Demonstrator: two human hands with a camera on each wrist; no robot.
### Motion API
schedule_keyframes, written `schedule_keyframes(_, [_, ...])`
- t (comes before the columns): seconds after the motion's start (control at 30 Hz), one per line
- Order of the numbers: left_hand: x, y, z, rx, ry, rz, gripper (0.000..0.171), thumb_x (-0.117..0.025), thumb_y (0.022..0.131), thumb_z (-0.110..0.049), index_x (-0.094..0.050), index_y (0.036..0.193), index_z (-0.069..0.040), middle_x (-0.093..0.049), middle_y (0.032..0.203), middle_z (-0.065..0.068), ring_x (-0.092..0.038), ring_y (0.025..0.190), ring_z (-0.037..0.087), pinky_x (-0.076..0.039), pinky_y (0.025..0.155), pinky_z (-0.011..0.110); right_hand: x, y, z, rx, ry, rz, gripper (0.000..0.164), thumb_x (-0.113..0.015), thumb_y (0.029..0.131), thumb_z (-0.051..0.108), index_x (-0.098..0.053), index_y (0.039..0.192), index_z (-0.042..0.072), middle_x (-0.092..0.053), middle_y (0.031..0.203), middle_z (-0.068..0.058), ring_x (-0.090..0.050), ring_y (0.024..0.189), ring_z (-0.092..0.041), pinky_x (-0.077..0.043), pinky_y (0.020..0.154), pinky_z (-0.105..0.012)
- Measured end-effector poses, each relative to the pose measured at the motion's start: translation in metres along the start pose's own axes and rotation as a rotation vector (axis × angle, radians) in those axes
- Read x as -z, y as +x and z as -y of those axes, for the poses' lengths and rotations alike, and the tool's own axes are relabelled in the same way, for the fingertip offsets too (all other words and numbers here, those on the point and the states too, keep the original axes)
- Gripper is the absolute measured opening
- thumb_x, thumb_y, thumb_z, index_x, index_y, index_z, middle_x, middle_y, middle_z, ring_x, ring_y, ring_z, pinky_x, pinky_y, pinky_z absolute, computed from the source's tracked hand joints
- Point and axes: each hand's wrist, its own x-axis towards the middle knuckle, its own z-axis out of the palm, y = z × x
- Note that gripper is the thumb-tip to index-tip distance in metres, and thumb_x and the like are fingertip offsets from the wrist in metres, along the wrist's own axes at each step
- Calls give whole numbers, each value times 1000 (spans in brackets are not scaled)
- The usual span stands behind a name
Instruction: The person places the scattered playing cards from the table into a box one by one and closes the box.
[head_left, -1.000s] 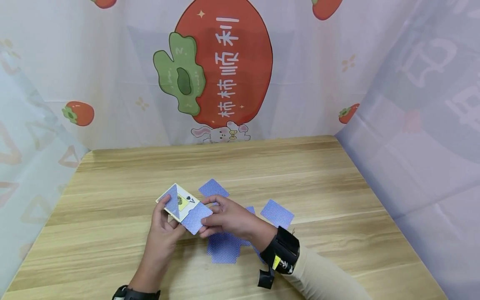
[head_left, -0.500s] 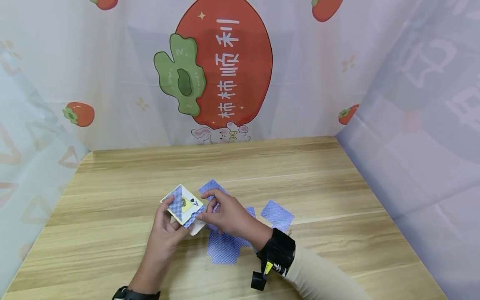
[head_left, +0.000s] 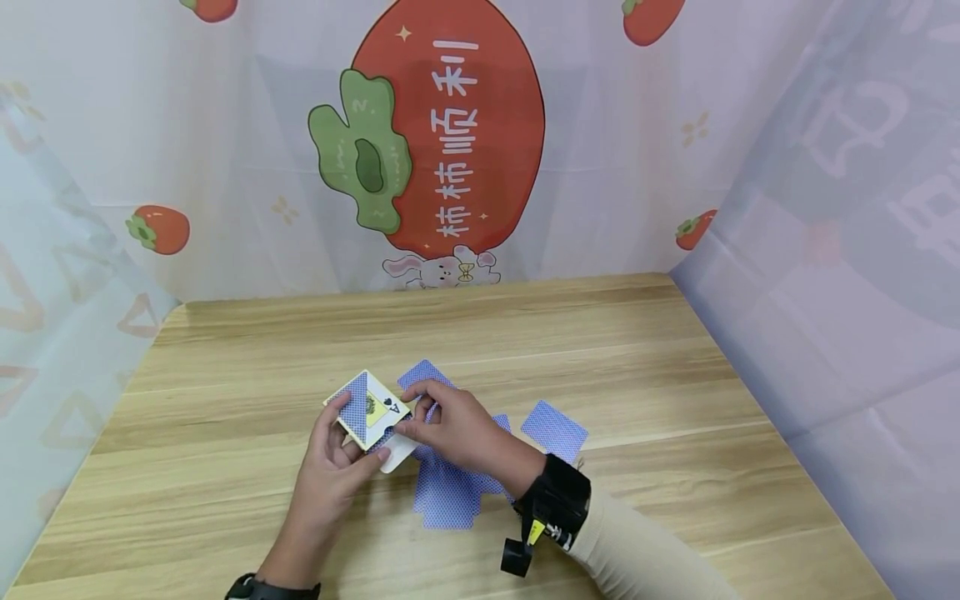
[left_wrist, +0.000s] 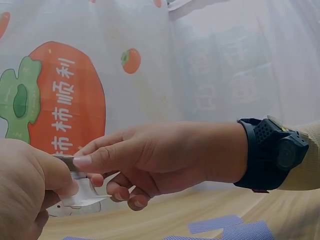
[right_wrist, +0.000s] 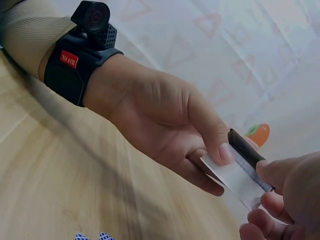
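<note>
My left hand grips a playing card box, tilted, with an ace of spades and a blue checked pattern on its face. Out of its near right end hangs a white flap, where the left thumb rests. My right hand holds that open end, its thumb at the mouth and index finger at the far corner. In the right wrist view, the right thumb lies over the white flap beside the box's dark opening. A sliver of blue card back shows at the mouth; how many cards are inside is hidden.
Several blue-backed playing cards lie face down on the wooden table, partly under the right hand and forearm. One card lies to their right, another behind the right hand. Printed cloth hangs around the table.
The blue-backed cards that stuck out of the box have gone into it, baring the white flap. The box and left hand have shifted slightly right; the right thumb now sits at the mouth.
</note>
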Motion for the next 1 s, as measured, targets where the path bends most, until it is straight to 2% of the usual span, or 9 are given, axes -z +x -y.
schedule_keyframes(0.2, [1,-1,-4,12,31,-27,97,-66,83,21,-17,159,-14,-33,148,9,-60,118,8,-56,93,22,8,3,0,-2,-1,-22,28,-66,99,35,-64,122,18,-62,92,8,-56,74,-17,-45,55,-20])
schedule_keyframes(0.37, [1,-2,-4,-15,35,-41,96,-67,82,20,-19,158,-14,-35,148,9,-53,125,7,-50,99,17,12,12,-11,-37,-48,-72,26,-60,103,33,-64,123,18,-64,99,6,-58,83,-15,-51,64,-25])
schedule_keyframes(0.43, [1,-3,-3,-19,31,-40,96,-67,82,19,-19,158,-14,-35,148,9,-51,126,7,-48,100,15,13,18,-18,-70,-107,-79,28,-62,102,30,-63,126,16,-65,105,3,-60,89,-15,-54,69,-27])
schedule_keyframes(0.53, [2,-2,-3,-7,14,-43,97,-66,81,21,-20,158,-15,-34,148,9,-54,123,9,-51,98,18,16,26,-30,-126,-221,-71,36,-63,101,29,-60,134,13,-64,123,-3,-61,107,-19,-56,84,-34])
schedule_keyframes(0.67, [2,-1,-3,7,-7,-44,98,-63,80,25,-19,157,-17,-28,150,9,-61,116,13,-56,93,24,18,32,-44,-184,-398,-62,44,-62,100,29,-55,141,13,-56,140,-10,-53,128,-28,-51,99,-43])
schedule_keyframes(0.83, [2,-1,-2,5,-21,-45,99,-62,79,26,-19,157,-16,-25,152,11,-63,112,15,-56,92,26,17,34,-53,-222,-566,-64,51,-64,98,32,-52,144,12,-54,145,-15,-47,132,-37,-43,108,-51])
schedule_keyframes(1.0, [1,-2,-2,2,-33,-44,98,-62,78,26,-19,156,-16,-24,151,13,-61,116,12,-56,92,24,7,38,-52,-240,-629,-33,67,-67,95,46,-45,151,15,-50,149,-14,-43,138,-37,-36,114,-53])
